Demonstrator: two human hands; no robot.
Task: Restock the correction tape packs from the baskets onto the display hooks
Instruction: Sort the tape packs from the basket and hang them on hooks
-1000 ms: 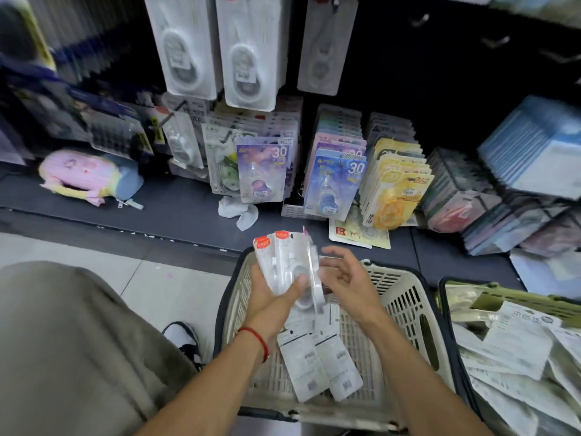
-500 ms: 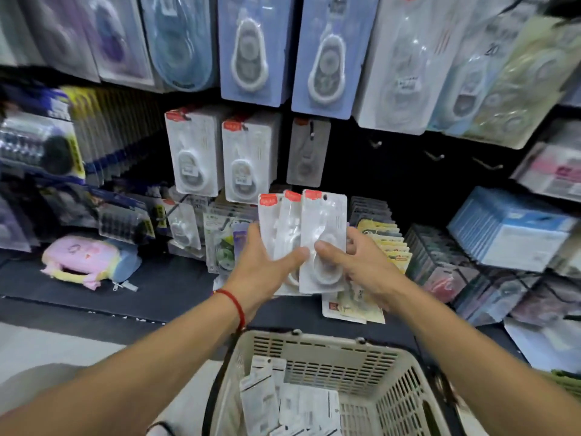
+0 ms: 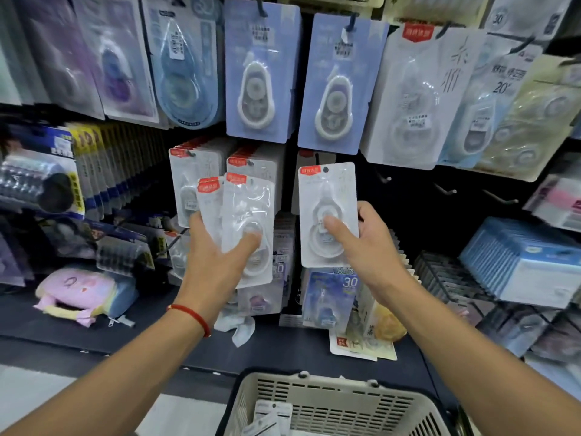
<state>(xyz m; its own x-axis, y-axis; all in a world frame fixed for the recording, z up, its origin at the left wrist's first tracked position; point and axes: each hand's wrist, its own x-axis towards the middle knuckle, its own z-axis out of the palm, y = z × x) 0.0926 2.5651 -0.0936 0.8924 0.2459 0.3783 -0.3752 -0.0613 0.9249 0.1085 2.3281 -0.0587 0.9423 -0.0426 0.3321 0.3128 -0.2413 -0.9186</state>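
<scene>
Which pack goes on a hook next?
On the black display wall, under the two blue carded packs, find the right hand. It pinches one white correction tape pack with a red corner tab, held alone, unlike the fanned bunch in the left hand.

Pink plush case [image 3: 82, 294] on dark shelf [image 3: 94, 328] (left side).

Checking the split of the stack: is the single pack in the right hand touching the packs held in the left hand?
Apart. The head view shows a dark gap of display between the single pack in the right hand and the left hand's packs.
</scene>
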